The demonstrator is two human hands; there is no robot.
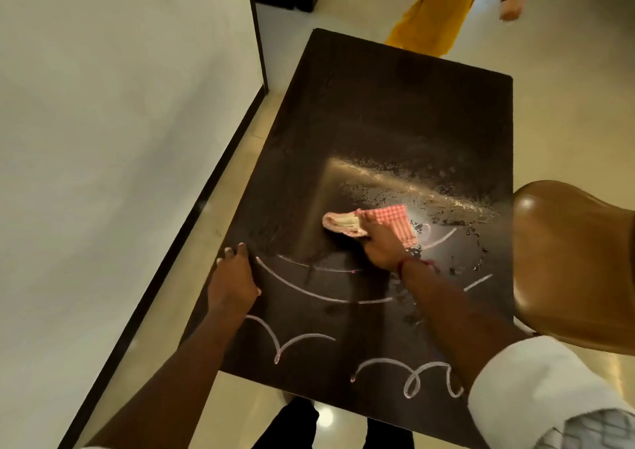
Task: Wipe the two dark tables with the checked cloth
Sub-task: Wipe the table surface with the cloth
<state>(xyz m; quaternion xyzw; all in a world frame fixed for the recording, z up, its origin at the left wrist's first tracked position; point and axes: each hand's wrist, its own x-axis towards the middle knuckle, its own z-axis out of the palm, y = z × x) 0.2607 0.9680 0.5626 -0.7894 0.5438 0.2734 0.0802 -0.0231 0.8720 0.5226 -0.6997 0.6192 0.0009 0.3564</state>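
Red-and-white checked cloth (395, 220), bunched, sits mid dark rectangular tabletop (378, 105), my right hand (381, 247) curled round it in a closed grip. Left hand (232, 277) rests loose-fingered on the tabletop's left edge. Wet smears (412, 180) beyond cloth; white chalk curves (309, 290) nearer me. Cream wall (120, 105) left, brown chair (567, 259) right.

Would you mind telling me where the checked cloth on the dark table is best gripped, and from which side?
Grip the checked cloth at its bunched middle, from above on the near side, as the right hand does: it lies flat, loose ends spreading left and right.
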